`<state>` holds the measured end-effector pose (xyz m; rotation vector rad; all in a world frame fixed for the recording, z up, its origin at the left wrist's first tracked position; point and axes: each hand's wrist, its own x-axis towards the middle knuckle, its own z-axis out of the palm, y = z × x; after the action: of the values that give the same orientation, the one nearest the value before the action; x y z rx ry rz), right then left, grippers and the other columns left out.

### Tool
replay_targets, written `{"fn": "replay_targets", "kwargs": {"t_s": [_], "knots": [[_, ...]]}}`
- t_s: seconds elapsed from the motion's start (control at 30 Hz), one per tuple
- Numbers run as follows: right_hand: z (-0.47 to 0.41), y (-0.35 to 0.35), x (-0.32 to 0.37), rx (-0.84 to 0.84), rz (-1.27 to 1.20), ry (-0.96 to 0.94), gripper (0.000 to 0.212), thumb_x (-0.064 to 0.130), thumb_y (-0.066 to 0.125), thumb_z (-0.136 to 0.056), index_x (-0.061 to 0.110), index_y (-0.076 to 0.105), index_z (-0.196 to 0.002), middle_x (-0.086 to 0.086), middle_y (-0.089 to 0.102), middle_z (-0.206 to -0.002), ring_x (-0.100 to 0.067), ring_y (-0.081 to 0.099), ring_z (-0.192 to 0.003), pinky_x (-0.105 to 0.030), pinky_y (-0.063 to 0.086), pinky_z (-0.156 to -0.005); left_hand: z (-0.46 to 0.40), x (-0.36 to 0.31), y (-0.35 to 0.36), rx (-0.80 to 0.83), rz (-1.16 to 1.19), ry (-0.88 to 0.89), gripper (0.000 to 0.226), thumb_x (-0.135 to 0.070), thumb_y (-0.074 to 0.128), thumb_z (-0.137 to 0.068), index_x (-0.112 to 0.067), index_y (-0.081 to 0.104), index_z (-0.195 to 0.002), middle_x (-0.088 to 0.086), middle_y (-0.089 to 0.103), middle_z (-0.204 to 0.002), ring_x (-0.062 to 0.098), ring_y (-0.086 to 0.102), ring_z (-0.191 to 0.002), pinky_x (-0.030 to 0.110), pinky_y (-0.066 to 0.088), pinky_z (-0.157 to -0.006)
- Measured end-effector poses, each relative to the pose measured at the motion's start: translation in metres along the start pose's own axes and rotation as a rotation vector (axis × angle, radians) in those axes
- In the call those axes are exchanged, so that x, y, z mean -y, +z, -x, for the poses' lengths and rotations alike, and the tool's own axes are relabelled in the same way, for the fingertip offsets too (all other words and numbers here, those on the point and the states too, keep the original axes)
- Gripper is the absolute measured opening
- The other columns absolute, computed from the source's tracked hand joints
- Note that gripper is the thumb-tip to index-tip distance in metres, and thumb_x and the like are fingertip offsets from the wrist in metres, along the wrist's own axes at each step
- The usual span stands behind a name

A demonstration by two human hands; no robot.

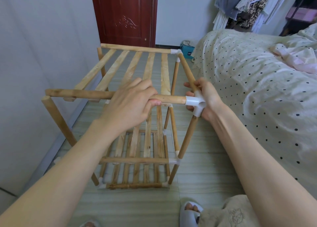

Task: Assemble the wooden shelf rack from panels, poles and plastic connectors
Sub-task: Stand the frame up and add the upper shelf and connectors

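A wooden shelf rack (137, 160) stands on the floor in front of me, with slatted panels on three levels. The top slatted panel (130, 69) rests across the upper frame. My left hand (132, 103) grips the panel's near front rail (80, 93) from above. My right hand (205, 99) is wrapped around the white plastic corner connector (195, 103) at the near right top corner, where the front rail, a side pole (187, 69) and an upright pole (188, 135) meet. Another white connector (176, 52) caps the far right corner. The near left pole (56, 118) has a bare top end.
A bed with a dotted cover (253, 82) runs along the right, close to the rack. A white wall (34, 55) is on the left and a dark red door (125, 15) behind. Clothes (253, 7) hang at the back right. My slippered feet (190, 211) are at the bottom.
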<state>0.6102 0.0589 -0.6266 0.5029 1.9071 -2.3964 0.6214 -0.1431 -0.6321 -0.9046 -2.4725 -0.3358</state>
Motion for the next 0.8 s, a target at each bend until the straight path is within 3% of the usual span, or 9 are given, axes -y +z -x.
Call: {"fn": "replay_targets", "kwargs": {"t_s": [0.4, 0.53, 0.63, 0.7, 0.8], "knots": [[0.002, 0.005, -0.004, -0.07, 0.022, -0.021, 0.019, 0.018, 0.032, -0.09, 0.009, 0.048, -0.095, 0.003, 0.039, -0.049, -0.012, 0.035, -0.041, -0.015, 0.031, -0.042, 0.0, -0.011, 0.004, -0.058, 0.041, 0.001, 0.035, -0.034, 0.04, -0.088, -0.01, 0.066, -0.089, -0.001, 0.052, -0.086, 0.011, 0.037, -0.081, 0.027, 0.029, -0.064], [0.003, 0.002, -0.004, -0.151, -0.095, -0.057, 0.015, 0.016, 0.041, -0.089, 0.007, 0.052, -0.095, -0.001, 0.046, -0.053, -0.012, 0.04, -0.04, -0.012, 0.033, -0.041, 0.0, -0.016, 0.009, -0.097, 0.008, -0.023, 0.032, -0.032, 0.045, -0.089, -0.009, 0.067, -0.091, 0.001, 0.054, -0.086, 0.015, 0.04, -0.082, 0.03, 0.034, -0.065], [0.007, -0.005, -0.004, -0.225, -0.252, -0.096, 0.013, 0.015, 0.041, -0.091, 0.005, 0.05, -0.094, -0.007, 0.058, -0.06, -0.014, 0.051, -0.046, -0.02, 0.04, -0.046, -0.001, -0.026, 0.014, -0.134, -0.02, -0.025, 0.029, -0.028, 0.05, -0.089, -0.006, 0.068, -0.094, 0.006, 0.055, -0.084, 0.023, 0.049, -0.081, 0.035, 0.042, -0.064], [0.012, -0.005, -0.012, -0.236, -0.19, -0.171, 0.022, 0.025, 0.042, -0.093, 0.007, 0.054, -0.099, -0.005, 0.062, -0.061, -0.013, 0.054, -0.05, -0.022, 0.042, -0.049, -0.002, -0.026, 0.013, -0.14, -0.013, -0.007, 0.027, -0.027, 0.054, -0.089, -0.005, 0.068, -0.096, 0.008, 0.054, -0.084, 0.024, 0.05, -0.08, 0.038, 0.046, -0.064], [0.018, 0.0, -0.029, -0.239, 0.108, -0.385, 0.024, 0.037, 0.05, -0.092, 0.014, 0.059, -0.09, 0.003, 0.049, -0.055, -0.007, 0.046, -0.044, -0.015, 0.039, -0.042, -0.001, -0.018, 0.008, -0.119, 0.015, 0.012, 0.025, -0.024, 0.059, -0.088, -0.004, 0.067, -0.099, 0.009, 0.053, -0.088, 0.025, 0.051, -0.084, 0.039, 0.047, -0.065]]}}
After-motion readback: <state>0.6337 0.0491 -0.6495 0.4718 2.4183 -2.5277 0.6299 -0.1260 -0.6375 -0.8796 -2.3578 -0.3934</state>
